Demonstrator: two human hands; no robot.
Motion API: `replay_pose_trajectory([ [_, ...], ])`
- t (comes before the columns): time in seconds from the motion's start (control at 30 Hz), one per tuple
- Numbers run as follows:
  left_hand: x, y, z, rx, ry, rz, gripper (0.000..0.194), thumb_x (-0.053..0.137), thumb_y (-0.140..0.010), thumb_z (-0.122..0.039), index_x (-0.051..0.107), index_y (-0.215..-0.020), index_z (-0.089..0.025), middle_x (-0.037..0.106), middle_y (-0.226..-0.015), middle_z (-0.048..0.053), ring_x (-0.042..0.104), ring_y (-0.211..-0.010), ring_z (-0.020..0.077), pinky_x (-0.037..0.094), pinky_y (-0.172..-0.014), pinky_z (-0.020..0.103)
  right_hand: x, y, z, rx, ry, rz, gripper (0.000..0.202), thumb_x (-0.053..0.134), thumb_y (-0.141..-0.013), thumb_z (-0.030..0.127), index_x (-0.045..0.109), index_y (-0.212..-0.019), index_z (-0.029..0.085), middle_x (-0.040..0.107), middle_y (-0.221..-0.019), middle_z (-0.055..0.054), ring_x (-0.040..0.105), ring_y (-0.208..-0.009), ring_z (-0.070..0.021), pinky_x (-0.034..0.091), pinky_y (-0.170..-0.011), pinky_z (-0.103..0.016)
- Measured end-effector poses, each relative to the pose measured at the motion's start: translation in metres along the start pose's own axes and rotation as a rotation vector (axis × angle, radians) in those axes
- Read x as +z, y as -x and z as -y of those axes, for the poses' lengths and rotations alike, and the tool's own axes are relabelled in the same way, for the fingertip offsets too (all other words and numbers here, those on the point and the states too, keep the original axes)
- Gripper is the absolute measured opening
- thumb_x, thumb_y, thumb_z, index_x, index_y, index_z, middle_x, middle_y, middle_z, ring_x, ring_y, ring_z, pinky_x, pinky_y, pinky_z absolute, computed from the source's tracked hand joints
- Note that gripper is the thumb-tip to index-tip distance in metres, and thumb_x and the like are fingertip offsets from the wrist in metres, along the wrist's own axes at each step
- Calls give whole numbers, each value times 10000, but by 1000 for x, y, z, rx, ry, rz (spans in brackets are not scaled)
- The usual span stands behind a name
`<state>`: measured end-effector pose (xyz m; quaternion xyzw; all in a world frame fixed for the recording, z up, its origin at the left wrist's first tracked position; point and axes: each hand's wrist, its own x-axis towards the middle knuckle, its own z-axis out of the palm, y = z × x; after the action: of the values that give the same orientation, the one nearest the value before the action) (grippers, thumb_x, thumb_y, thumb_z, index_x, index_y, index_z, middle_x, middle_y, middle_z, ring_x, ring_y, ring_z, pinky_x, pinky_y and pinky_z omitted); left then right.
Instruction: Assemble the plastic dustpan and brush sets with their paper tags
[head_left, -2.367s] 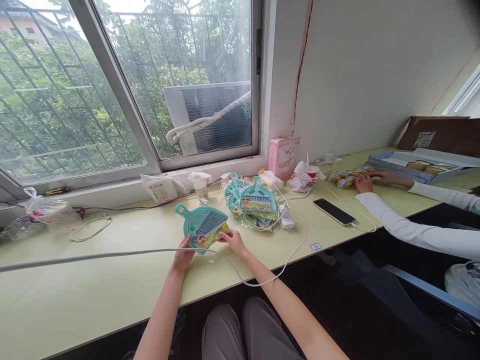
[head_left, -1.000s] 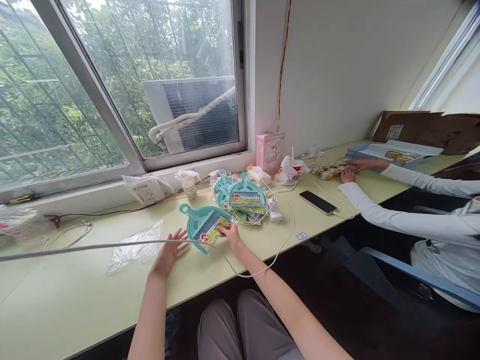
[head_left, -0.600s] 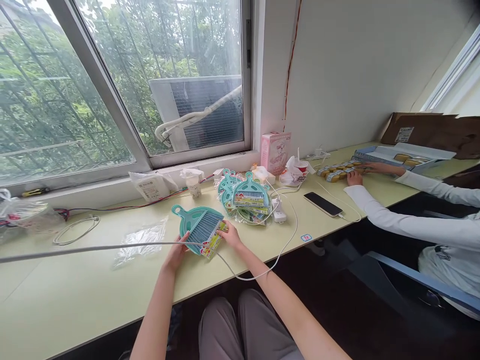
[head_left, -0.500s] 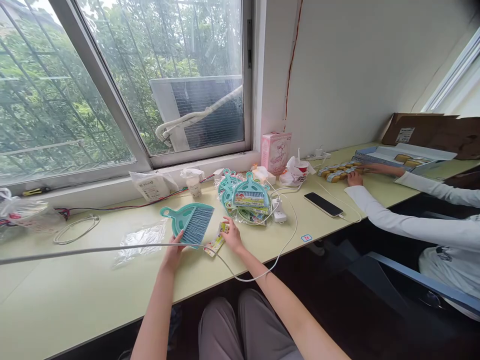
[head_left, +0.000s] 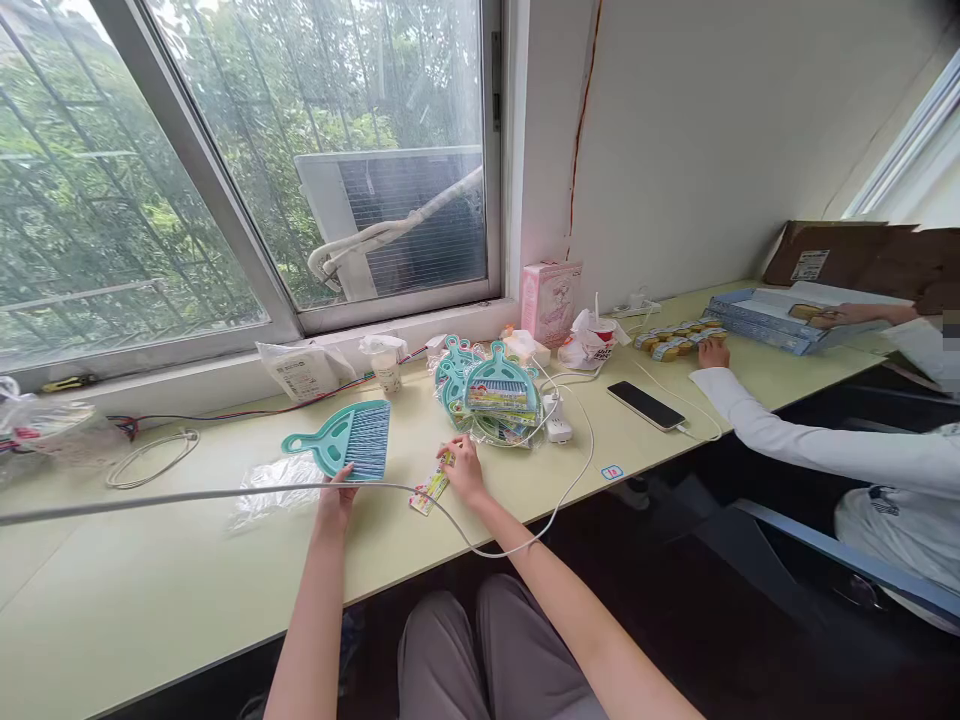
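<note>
1. Plastic wrapper (head_left: 271,488), beside the dustpan: its slick film could slide under or cling to the pan if you set it down there.
2. Dustpan (head_left: 327,440) with brush (head_left: 368,443), in your left hand (head_left: 337,500), closed on the lower edge, thumb on top: this one-sided grip could let the brush slip or the pan tip.
3. Cable (head_left: 187,497), crossing your left wrist in view: a lift could snag it.
4. Printed card (head_left: 431,492), its upper end pinched by your bent right fingers (head_left: 463,466): pulling or twisting could crease it.
5. Wrapped sets (head_left: 499,390), overlapping near cable loops: a tugged cord could shift the pile.
6. Writing: card print too small to read; white bag (head_left: 300,374), pink box (head_left: 551,302) and cup lettering illegible; sticker (head_left: 612,472), red mark unclear.
</note>
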<state>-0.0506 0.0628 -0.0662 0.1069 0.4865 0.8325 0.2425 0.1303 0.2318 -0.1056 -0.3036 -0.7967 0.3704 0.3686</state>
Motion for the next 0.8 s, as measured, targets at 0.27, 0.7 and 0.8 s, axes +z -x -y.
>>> replay_pose_trajectory([
  [0.27, -8, -7, 3, -12, -26, 0, 328, 708, -677, -68, 648, -985, -161, 699, -884, 32, 672, -718, 130, 564, -581, 193, -2, 1, 4, 4, -17, -19, 194, 633, -777, 72, 716, -846, 233, 514, -1086, -65, 519, -1085, -222, 474, -946, -371],
  [0.7, 16, 5, 28, 307, -513, 148, 632, 770, -658, -481, 552, -1154, -155, 658, -1070, 114, 635, -980, 268, 543, -755, 356, -1, 8, 32, -411, 173, -63, 340, 522, -920, 189, 564, -1255, 226, 544, -1279, -72, 477, -1182, -209, 410, -1018, -358],
  [0.8, 14, -1, 34, 442, -619, 65, 599, 754, -660, -495, 541, -1120, -176, 657, -1008, 89, 635, -949, 263, 528, -758, 360, 12, -1, 52, -481, 223, 27, 438, 520, -936, 249, 466, -1370, 235, 489, -1395, -72, 420, -1285, -213, 389, -1034, -365],
])
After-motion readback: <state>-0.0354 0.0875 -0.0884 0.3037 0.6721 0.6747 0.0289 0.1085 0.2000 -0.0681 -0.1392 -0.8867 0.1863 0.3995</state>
